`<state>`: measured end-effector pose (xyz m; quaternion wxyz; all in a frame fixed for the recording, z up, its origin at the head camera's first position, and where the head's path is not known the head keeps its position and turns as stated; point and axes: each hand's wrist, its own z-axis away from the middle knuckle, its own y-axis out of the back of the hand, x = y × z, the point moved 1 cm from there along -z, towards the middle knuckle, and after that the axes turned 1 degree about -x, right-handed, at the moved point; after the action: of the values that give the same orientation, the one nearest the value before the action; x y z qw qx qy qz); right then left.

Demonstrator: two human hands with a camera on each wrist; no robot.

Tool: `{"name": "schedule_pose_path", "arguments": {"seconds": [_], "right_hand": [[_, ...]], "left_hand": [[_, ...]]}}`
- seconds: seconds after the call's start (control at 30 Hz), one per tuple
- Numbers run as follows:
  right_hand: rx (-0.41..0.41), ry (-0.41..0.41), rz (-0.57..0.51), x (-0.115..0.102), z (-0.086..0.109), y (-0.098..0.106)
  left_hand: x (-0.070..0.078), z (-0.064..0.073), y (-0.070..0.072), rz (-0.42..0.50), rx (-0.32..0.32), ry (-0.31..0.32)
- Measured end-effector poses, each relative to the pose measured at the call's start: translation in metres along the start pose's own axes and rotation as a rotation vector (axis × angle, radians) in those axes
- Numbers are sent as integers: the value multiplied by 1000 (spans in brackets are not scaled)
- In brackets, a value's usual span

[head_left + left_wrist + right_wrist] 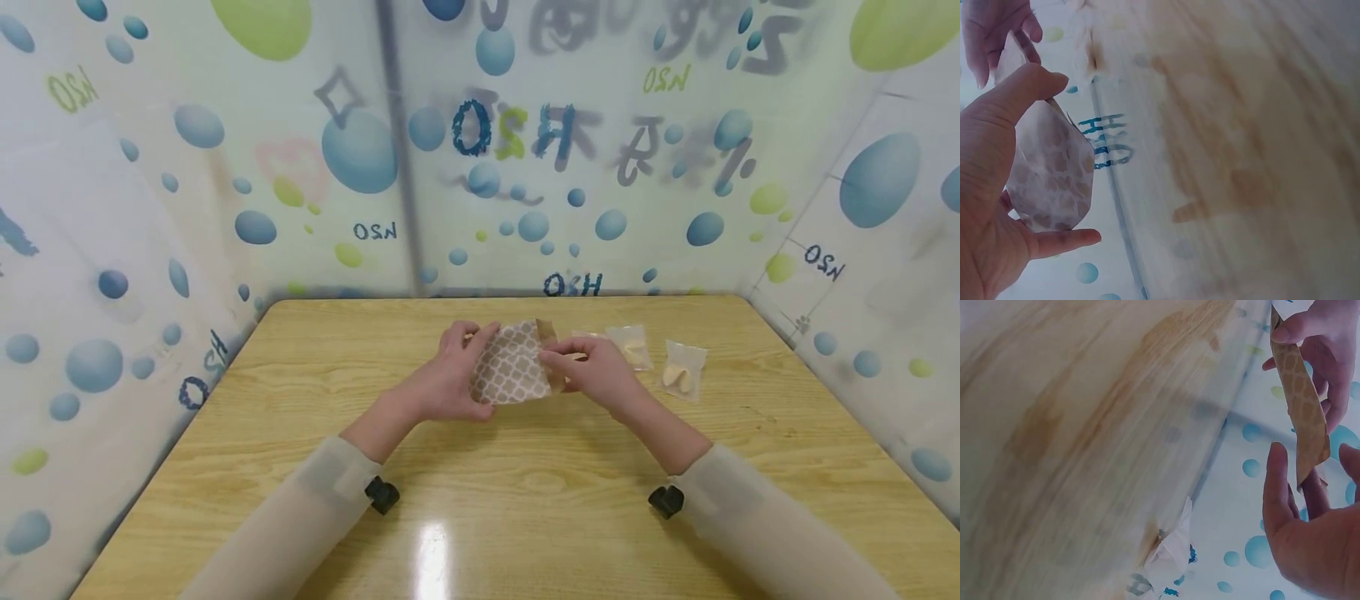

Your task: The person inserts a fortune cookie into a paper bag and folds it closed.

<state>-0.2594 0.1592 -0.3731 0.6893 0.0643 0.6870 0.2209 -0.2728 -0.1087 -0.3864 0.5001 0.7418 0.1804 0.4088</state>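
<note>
My left hand (450, 371) grips a small brown paper bag (512, 367) with a white lattice pattern, raised above the table. Its thumb and fingers wrap the bag's left end, as the left wrist view also shows. At the opposite end, which has a plain brown edge, is my right hand (600, 375), its fingertips touching the bag's mouth. In the right wrist view this right hand (1316, 544) has its fingers spread, one of them at the bag's end (1310, 437). What the bag holds inside is hidden.
On the wooden table (480, 483), behind and right of my right hand, lie a clear packet (682, 371) with pale pieces and another clear packet (630, 346). A third pale packet (588, 335) is partly covered by the hand. A printed curtain (480, 208) surrounds the table's back and sides.
</note>
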Motion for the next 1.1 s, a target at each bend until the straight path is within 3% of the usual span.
{"name": "schedule_pose_path", "arguments": {"seconds": [0.13, 0.3, 0.47, 0.77, 0.93, 1.1], "right_hand": [[-45, -6, -35, 1, 0, -2], [-131, -27, -175, 6, -1, -6], [-220, 19, -227, 3, 1, -6], [-215, 73, -154, -2, 3, -7], [-78, 77, -66, 1, 1, 1], [-3, 147, 120, 3, -2, 10]], "left_hand": [[1, -1, 0, -8, -1, 8], [1, -2, -1, 2, -3, -3], [1, -2, 1, 23, 0, -6], [-1, -1, 2, 30, -13, 3], [-3, 0, 4, 125, 5, 10], [-4, 1, 4, 145, -8, -33]]}}
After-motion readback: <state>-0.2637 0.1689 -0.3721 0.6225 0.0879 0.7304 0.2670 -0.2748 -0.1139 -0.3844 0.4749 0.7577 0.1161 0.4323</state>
